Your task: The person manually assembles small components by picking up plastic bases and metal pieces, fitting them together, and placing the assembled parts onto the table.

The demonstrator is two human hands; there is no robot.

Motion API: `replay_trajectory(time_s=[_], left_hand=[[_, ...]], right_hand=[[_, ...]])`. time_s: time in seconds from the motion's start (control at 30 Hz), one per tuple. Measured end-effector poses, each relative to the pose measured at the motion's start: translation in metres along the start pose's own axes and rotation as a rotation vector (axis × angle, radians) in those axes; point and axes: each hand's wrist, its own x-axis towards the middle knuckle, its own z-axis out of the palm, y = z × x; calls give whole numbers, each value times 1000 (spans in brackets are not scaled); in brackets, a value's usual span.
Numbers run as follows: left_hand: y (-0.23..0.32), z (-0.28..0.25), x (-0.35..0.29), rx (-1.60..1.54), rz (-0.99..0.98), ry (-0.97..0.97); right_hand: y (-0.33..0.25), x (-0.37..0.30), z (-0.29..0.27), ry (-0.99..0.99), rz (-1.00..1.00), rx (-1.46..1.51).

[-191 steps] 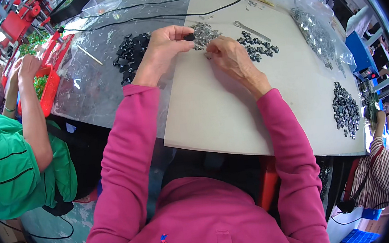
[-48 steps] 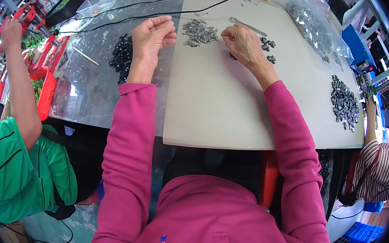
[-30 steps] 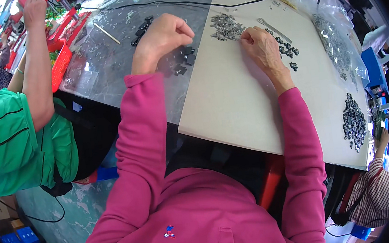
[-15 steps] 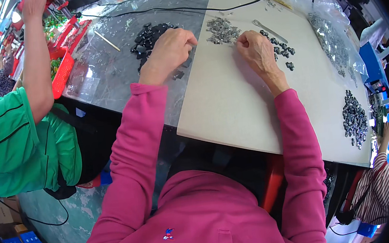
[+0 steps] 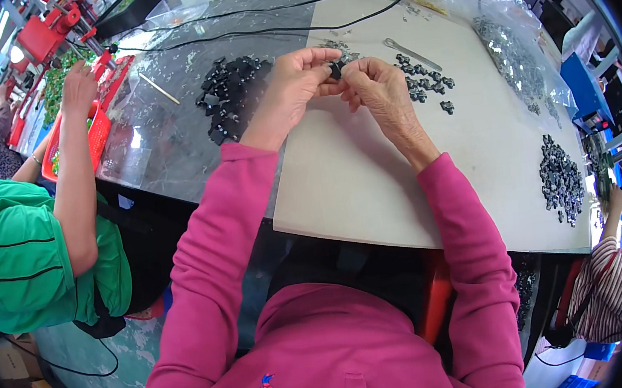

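Note:
My left hand (image 5: pixel 298 85) pinches a small black plastic part (image 5: pixel 336 68) above the pale board. Right beside it, my right hand (image 5: pixel 382 94) is closed, its fingertips against the part; whatever else they grip is too small to make out. Behind my hands lies a heap of small silvery metal pieces (image 5: pixel 338 46), partly hidden. Loose black parts (image 5: pixel 228 89) are piled on the grey tabletop to the left. Several black pieces with shiny metal bits (image 5: pixel 426 80) lie right of my right hand, below metal tweezers (image 5: pixel 413 55).
A larger pile of black-and-silver pieces (image 5: pixel 561 181) sits at the board's right edge. Clear plastic bags (image 5: pixel 512 52) of small parts stand behind it. A black cable (image 5: pixel 271 31) crosses the back. At left, a person in green works beside a red basket (image 5: pixel 96 144).
My left hand has moved right from the black pile with a black part, and my right hand has shifted left to meet it. The neighbour's arm has lowered toward the basket.

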Motion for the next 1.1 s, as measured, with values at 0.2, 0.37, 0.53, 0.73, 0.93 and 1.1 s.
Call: replay_trajectory(time_s=[0.2,0.37,0.53,0.73,0.93,1.1], left_hand=[[-1,1,-1,93,-53,-82],[0,-4,-4,82,-126,-108],[-2,-9,-8,-52,-155,-162],[-2,-11,-8,-98,-224,-194],[-1,-15,-8,-102,-248,-111],[-3,-13,-9,-146,-217,-102]], right_hand=[[8,7,-9,69,-46,-51],[13,9,-10,61,-104,-184],[10,7,-6,37,-148,-247],[9,6,-6,27,-167,-181],[13,8,-11,82,-268,-370],[16,3,-10,67,-476,-612]])
